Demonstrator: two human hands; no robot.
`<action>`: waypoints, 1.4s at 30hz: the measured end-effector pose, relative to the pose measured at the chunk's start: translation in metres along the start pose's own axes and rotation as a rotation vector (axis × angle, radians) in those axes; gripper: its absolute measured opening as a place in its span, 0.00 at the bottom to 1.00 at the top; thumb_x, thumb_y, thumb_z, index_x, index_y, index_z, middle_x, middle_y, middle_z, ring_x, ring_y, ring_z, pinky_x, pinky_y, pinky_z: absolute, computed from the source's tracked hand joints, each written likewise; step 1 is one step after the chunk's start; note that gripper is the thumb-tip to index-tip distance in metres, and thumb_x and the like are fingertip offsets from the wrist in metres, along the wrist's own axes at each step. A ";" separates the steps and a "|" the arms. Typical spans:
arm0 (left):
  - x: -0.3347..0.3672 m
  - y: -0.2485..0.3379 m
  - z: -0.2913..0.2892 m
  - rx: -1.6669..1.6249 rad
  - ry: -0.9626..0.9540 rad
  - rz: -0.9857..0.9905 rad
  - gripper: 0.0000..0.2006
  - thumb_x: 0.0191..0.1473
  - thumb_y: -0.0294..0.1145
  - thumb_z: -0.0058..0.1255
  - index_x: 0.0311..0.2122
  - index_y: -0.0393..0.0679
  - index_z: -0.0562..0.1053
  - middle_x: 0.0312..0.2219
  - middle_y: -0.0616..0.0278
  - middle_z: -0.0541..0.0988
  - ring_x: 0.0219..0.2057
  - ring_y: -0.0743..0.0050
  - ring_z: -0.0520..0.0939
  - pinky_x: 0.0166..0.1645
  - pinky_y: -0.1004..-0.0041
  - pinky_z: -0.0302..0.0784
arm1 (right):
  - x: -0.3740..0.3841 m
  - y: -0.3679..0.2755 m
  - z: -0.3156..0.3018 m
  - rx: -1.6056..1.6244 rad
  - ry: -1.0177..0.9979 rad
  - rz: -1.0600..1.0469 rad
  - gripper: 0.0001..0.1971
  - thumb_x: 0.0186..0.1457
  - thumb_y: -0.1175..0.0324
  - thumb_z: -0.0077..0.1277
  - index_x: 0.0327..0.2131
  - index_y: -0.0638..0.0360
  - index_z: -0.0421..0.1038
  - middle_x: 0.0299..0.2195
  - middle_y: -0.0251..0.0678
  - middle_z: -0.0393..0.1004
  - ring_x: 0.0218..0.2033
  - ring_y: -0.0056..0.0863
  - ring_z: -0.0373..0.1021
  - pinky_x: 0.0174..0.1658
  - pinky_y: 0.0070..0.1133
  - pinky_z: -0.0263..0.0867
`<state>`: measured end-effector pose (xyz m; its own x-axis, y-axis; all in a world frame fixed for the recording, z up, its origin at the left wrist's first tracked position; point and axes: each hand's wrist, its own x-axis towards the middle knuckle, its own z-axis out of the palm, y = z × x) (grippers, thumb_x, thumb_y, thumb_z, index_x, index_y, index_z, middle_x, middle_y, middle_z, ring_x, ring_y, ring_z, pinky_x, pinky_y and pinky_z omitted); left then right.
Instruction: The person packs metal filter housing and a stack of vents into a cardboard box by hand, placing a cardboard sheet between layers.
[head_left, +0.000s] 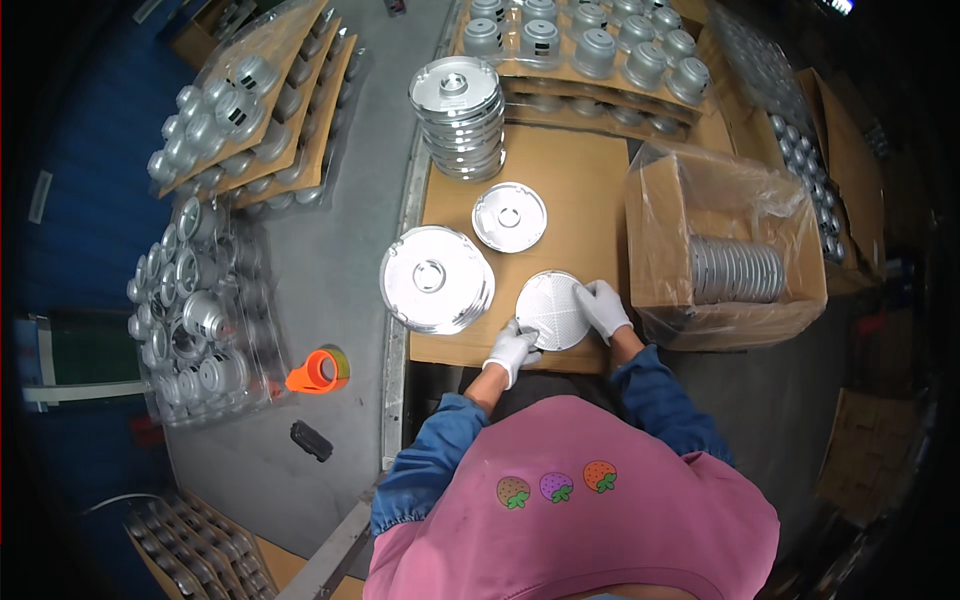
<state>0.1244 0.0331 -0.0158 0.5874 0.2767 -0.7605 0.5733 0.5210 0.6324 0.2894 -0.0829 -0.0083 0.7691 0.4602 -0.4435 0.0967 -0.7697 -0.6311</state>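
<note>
A round silver metal disc (553, 312) with a finely patterned face is held between my two white-gloved hands, just over the near part of the cardboard sheet. My left hand (512, 347) pinches its lower left edge. On its upper right edge my right hand (604, 309) is closed, the thumb lying over the rim. Close by on the left is a low stack of larger silver discs (430, 300) with a ring at the centre. Beyond my hands lies a smaller silver disc (509, 232) with a raised hub.
A tall stack of silver discs (462, 140) rises at the cardboard's far left. To the right stands an open, plastic-lined carton (655, 315) holding a row of discs. Layered trays of metal cups (595, 50) stand behind. An orange tape dispenser (318, 371) sits on the grey left-hand surface.
</note>
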 end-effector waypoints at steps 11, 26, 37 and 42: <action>-0.068 0.053 -0.003 -0.457 -0.251 0.075 0.38 0.56 0.64 0.28 0.60 0.39 0.54 0.54 0.53 0.63 0.51 0.59 0.70 0.53 0.56 0.67 | -0.072 -0.055 -0.085 0.709 -0.143 -0.335 0.11 0.46 0.72 0.55 0.35 0.61 0.70 0.34 0.37 0.74 0.39 0.24 0.69 0.41 0.22 0.63; -0.050 0.038 0.013 -0.716 -0.337 0.437 0.20 0.60 0.40 0.41 0.54 0.40 0.63 0.49 0.60 0.70 0.48 0.71 0.73 0.51 0.69 0.72 | -0.077 -0.026 -0.054 0.550 -0.126 -0.197 0.17 0.55 0.68 0.48 0.45 0.68 0.67 0.28 0.32 0.74 0.22 0.14 0.67 0.22 0.12 0.62; -0.050 0.012 -0.012 -0.267 -0.115 0.089 0.25 0.59 0.48 0.41 0.57 0.44 0.61 0.48 0.60 0.71 0.45 0.69 0.74 0.48 0.67 0.70 | 0.097 -0.061 0.022 0.814 0.118 -0.137 0.10 0.50 0.72 0.47 0.35 0.67 0.72 0.22 0.30 0.70 0.19 0.18 0.66 0.19 0.17 0.62; -0.050 0.008 -0.017 -0.224 -0.010 0.044 0.25 0.59 0.43 0.42 0.59 0.45 0.60 0.49 0.63 0.71 0.43 0.72 0.74 0.46 0.70 0.70 | 0.130 -0.084 0.033 0.711 0.051 -0.126 0.11 0.51 0.67 0.50 0.35 0.64 0.73 0.22 0.38 0.74 0.21 0.27 0.71 0.23 0.24 0.66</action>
<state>0.0895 0.0373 0.0244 0.6153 0.2955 -0.7308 0.4066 0.6753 0.6154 0.3602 0.0561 -0.0339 0.8095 0.4918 -0.3206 -0.2342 -0.2304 -0.9445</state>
